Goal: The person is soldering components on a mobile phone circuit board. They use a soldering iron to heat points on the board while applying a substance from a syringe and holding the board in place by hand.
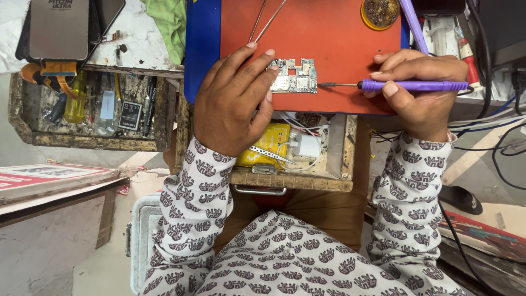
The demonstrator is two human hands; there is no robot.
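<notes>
Your patterned sleeves (197, 186) sit nearest the lens, with both forearms reaching forward to the worktop.

Left to right:

1. An open wooden drawer (87, 112) at far left holds mixed tools and small parts; individual items are hard to make out.
2. Your left hand (233, 101) rests on the near edge of the red work mat (329, 38). Its fingers (262, 68) are spread and press on the left end of the phone circuit board (295, 77), pinning it flat rather than gripping it.
3. A second open drawer (296, 151) below the mat holds a yellow pack, a white charger and cable.
4. Your right hand (422, 87) has its fingers clenched around the purple-handled soldering iron (411, 85), held level, tip touching or just short of the board's right edge.

Progress, as a judgement: the board is already bare and out of any housing, and work on its right edge appears under way.

Limits of view: the tip contact point is too small to confirm. Your left palm hides part of the board. Tweezers (266, 19) and a round brass tin (379, 12) are cut off at the top edge.
</notes>
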